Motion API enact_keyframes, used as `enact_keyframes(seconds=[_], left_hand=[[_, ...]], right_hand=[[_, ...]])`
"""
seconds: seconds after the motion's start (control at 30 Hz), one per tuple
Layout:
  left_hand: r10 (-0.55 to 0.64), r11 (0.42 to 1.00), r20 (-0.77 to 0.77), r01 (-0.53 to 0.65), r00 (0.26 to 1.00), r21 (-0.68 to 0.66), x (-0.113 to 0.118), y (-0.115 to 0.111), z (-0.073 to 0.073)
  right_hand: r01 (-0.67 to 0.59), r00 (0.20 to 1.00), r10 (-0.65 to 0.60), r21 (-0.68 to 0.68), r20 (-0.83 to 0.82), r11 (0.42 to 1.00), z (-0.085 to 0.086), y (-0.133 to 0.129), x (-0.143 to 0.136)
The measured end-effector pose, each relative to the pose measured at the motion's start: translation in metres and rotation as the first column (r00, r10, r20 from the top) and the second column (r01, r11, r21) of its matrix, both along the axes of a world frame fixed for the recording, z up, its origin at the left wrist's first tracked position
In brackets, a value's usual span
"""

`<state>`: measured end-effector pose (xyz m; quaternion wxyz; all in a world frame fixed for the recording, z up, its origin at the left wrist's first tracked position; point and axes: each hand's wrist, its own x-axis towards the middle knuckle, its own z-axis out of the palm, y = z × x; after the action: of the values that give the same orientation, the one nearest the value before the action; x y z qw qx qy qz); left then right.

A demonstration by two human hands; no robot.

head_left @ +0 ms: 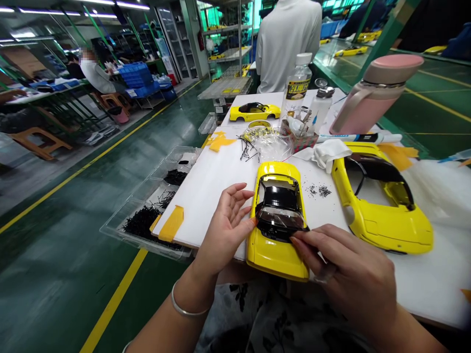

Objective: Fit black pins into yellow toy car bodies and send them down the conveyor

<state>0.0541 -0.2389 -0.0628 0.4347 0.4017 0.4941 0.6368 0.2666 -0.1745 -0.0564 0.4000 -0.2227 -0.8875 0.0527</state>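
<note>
A yellow model car body (276, 257) with a black roof lies at the table's front edge, between my hands. My left hand (230, 223) is at its left side, fingers apart and slightly curled, the thumb touching the body near the windshield. My right hand (342, 260) is at the right side, thumb and fingertips pinched together at the base of the windshield. Whatever small thing they may hold is hidden. Tiny black parts (324, 191) are scattered right of the car. A larger yellow car body (393, 228) rests further right.
Behind the car are a plastic bag (272, 147), a white cloth (326, 153), a labelled bottle (297, 88), a pink flask (379, 98) and another yellow car (253, 113). Trays of black parts (143, 220) sit left of the white tabletop (209, 196). A person in white stands beyond.
</note>
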Motion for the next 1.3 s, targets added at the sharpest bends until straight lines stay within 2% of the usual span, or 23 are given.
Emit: enact_keyframes(seconds=[0.17,0.4,0.57,0.67,0.83,1.03,1.2,1.3], left_hand=[[-0.021,1.000,-0.019,0.021,1.000,-0.002,0.001,0.002,0.001],[-0.033,0.999,-0.193,0.026,0.981,-0.038,0.005,0.009,0.010],[-0.012,0.999,-0.248,0.001,0.969,-0.044,0.008,0.015,0.010],[-0.007,0.999,-0.219,-0.004,0.976,-0.047,0.009,0.015,0.008],[-0.004,1.000,-0.173,0.000,0.985,-0.023,0.009,0.011,0.005],[0.000,1.000,-0.167,-0.004,0.986,-0.025,0.010,0.009,0.005],[0.004,0.999,-0.165,-0.010,0.986,-0.034,0.011,0.008,0.007],[0.006,0.999,-0.170,-0.013,0.985,-0.037,0.011,0.007,0.007]], right_hand=[[-0.012,1.000,0.012,0.006,0.007,1.000,0.001,0.002,0.001],[0.001,1.000,-0.002,0.024,0.006,1.000,-0.002,0.002,0.002],[0.017,1.000,-0.017,-0.008,-0.004,1.000,0.002,0.005,0.010],[0.006,1.000,-0.006,-0.012,-0.008,1.000,0.005,0.005,0.017],[-0.086,0.994,0.087,-0.020,0.071,0.996,0.004,0.002,0.022],[-0.100,0.982,0.107,-0.055,0.153,0.993,0.003,0.006,0.024],[-0.174,0.966,0.202,-0.168,0.164,0.970,0.006,0.017,0.029],[-0.191,0.959,0.205,-0.091,0.193,0.977,0.005,0.023,0.030]])
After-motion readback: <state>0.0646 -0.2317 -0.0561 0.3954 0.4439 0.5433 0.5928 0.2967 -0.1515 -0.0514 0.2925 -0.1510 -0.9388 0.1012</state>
